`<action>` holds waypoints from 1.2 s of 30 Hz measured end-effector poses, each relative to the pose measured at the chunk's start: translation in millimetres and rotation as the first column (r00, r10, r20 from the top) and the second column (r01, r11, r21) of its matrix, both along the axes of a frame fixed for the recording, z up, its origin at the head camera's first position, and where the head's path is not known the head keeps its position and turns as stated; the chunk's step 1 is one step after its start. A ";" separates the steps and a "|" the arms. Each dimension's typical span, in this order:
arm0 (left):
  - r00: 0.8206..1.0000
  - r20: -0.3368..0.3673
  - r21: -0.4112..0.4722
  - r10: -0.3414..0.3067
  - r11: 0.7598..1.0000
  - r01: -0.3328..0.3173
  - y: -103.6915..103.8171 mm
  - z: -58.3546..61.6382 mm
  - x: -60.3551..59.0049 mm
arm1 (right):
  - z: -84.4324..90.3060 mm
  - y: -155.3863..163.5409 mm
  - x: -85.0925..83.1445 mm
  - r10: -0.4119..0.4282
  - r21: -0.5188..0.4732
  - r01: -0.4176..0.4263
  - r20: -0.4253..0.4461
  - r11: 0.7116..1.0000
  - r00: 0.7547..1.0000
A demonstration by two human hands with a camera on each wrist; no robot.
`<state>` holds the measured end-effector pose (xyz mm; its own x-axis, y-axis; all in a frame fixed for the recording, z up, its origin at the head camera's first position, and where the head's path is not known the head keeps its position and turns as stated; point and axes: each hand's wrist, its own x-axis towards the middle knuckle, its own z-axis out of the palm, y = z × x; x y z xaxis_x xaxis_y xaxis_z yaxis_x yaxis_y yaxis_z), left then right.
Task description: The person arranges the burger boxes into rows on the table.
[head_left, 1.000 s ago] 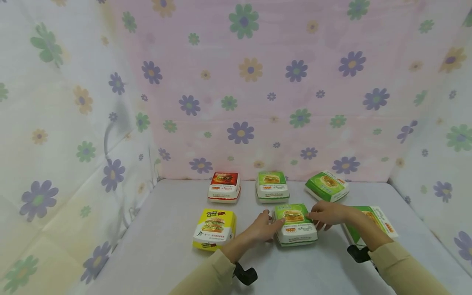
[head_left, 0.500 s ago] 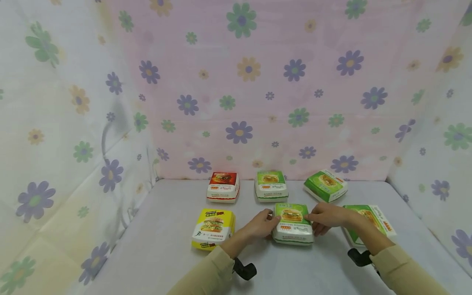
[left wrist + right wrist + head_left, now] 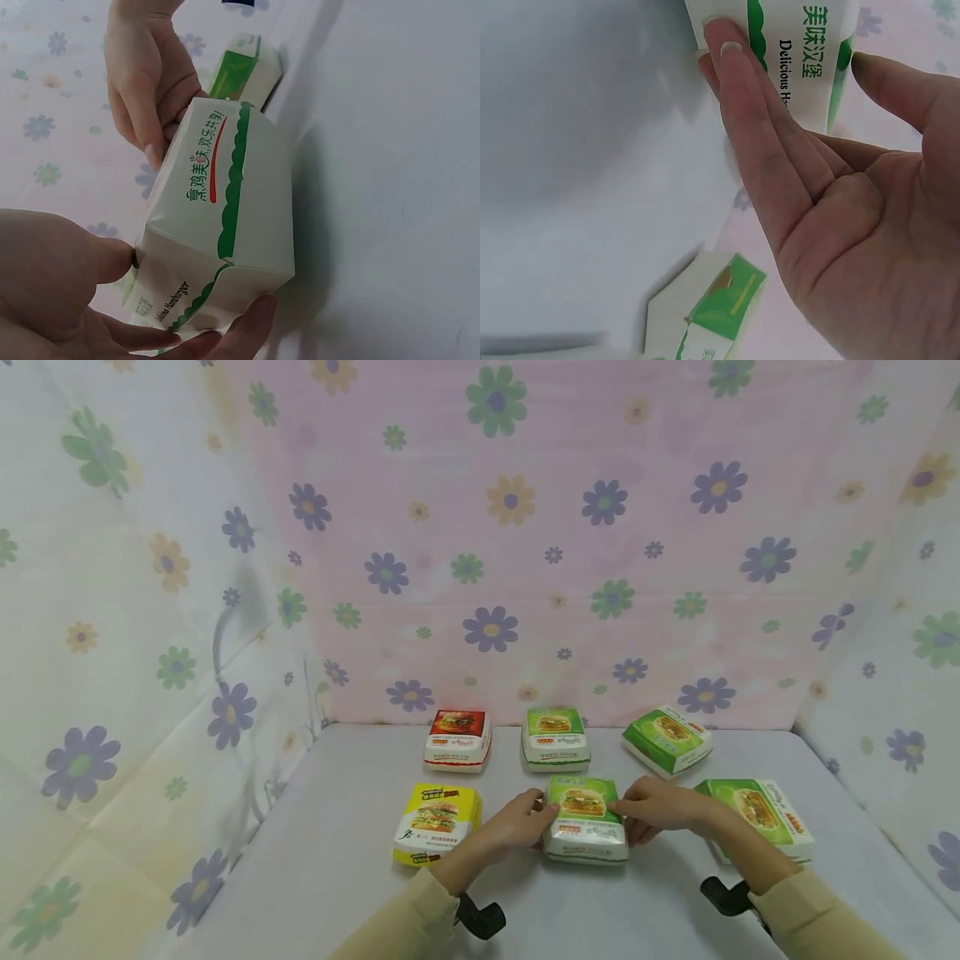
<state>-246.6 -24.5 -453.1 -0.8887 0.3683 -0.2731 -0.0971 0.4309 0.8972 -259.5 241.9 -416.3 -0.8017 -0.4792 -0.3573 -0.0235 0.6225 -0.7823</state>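
Both my arms come in from the bottom of the head view, sleeves angled toward each other, and my hands meet around the same burger box (image 3: 586,820). My left hand (image 3: 517,821) has the box's left side: thumb on the upper edge, fingers curled underneath, which the left wrist view shows pretty clearly. My right hand (image 3: 654,808) takes the right side, fingers lying long and flat along the side wall with the thumb up top, so that's a pinch grip too. So both grips are grasping the box, one on each side.

The box itself is a white carton with a green lid, a burger photo on top and a wavy green band round the side with printed lettering. It sits near the front middle of the bench (image 3: 352,860), and from the wrist views it looks tipped up a bit on one edge rather than flat.

Around it: a yellow box (image 3: 436,822) to the left, a red box (image 3: 458,740) and another green box (image 3: 556,737) behind, and two more green ones (image 3: 666,740) (image 3: 761,814) off to the right.
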 end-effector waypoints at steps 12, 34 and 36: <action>0.999 0.005 -0.063 -0.037 0.997 0.037 -22.1 6.5 7.0 | 1.1 -20.5 10.9 0.003 -0.021 -0.002 0.028 1.000 1.000; 0.999 0.039 -0.061 -0.036 0.997 0.039 -35.7 2.5 12.8 | -6.4 -36.2 13.2 -0.057 0.037 0.055 0.034 0.998 0.998; 0.999 0.040 -0.071 -0.034 0.997 0.036 -36.3 3.4 13.9 | -5.3 -35.3 13.5 -0.053 0.037 0.051 0.034 0.998 0.998</action>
